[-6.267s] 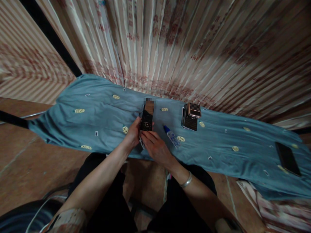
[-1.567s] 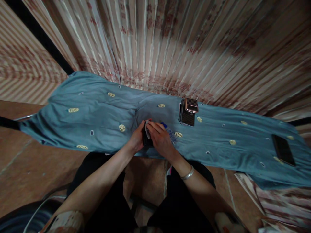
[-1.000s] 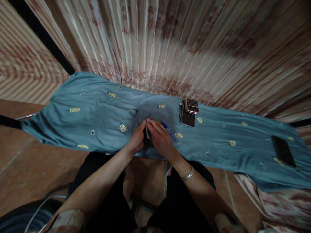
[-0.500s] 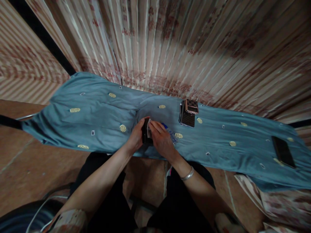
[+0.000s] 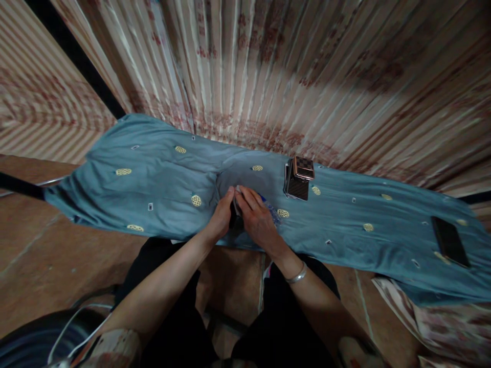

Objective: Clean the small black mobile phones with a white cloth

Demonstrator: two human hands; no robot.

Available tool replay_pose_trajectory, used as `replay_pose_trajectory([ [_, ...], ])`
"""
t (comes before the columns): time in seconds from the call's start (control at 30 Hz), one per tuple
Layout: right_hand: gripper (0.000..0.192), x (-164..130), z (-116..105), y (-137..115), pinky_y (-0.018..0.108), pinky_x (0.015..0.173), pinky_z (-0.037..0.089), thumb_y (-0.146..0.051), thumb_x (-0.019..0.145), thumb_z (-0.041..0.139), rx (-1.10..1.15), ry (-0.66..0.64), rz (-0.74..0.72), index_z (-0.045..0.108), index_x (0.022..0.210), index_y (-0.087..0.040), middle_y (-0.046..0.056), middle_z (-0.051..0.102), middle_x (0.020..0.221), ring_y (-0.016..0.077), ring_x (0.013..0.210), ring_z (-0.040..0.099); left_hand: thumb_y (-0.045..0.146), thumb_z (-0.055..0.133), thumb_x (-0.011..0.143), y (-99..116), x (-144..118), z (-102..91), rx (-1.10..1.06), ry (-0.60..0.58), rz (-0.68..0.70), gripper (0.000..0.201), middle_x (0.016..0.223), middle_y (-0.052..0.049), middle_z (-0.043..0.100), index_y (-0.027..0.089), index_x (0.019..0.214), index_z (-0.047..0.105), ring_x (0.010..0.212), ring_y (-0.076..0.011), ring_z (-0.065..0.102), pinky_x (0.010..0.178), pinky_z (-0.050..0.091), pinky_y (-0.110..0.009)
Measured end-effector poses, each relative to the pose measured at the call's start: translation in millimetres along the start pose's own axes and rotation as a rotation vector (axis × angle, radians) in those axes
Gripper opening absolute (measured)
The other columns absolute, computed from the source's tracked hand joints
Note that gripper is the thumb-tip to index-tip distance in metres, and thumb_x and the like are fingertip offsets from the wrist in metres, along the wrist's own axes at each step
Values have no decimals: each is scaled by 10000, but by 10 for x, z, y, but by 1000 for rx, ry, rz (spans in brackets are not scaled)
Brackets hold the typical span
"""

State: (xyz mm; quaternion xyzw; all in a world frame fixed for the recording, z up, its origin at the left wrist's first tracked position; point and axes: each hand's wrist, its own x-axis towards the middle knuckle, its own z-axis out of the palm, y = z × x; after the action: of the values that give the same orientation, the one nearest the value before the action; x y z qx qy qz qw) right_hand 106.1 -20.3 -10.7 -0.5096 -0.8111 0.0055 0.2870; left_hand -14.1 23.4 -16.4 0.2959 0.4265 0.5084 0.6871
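Note:
My left hand (image 5: pixel 221 213) is closed round the left side of a dark, flat, box-like case (image 5: pixel 235 221). Over its right side lies my right hand (image 5: pixel 258 214), fingers pressed together on a small pale cloth or tissue. Only a sliver of the cloth shows at the fingertips; most of it and much of the case are hidden. Just beyond my right hand is a crumpled clear-and-blue plastic wrapper (image 5: pixel 273 212), partly covered by the hand.
A teal cloth with pineapple prints (image 5: pixel 330 220) covers the narrow table. On it, to the right, stand stacked dark cases (image 5: pixel 297 189) topped by a checkered copper-edged case (image 5: pixel 304 167). A black phone (image 5: pixel 449 241) lies far right. A pleated curtain (image 5: pixel 245 76) hangs behind.
My left hand has shifted slightly right and up, its thumb now near the right fingertips. The case is turned more on edge and the pale cloth is more covered.

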Motion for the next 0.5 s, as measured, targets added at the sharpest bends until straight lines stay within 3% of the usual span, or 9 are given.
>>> replay_pose_trajectory([
  [0.23,531,-17,-7,-69,487,1229,444,-53,979,501,-41,-26,-21,548,1504,-117,200,571,1526,296,1452,502,632,713,808,48,-31,-45,86,-71,53,519,1123,-114,791,150,990,780,1278,-270,643,1134,451,-376],
  [0.43,484,-30,-33,-119,514,1217,461,-74,997,463,-8,-26,-93,584,1462,-132,180,599,1496,286,1449,497,608,659,864,151,-61,-18,41,-51,-60,525,1035,-60,800,169,1139,747,1043,-217,736,893,555,-297],
  [0.5,487,-33,-34,-106,517,1216,460,-75,1001,458,-1,-22,-91,577,1470,-133,179,598,1500,283,1455,493,561,648,891,156,-69,3,31,-42,-60,465,1016,-54,801,170,1122,750,1036,-208,738,898,551,-290],
])
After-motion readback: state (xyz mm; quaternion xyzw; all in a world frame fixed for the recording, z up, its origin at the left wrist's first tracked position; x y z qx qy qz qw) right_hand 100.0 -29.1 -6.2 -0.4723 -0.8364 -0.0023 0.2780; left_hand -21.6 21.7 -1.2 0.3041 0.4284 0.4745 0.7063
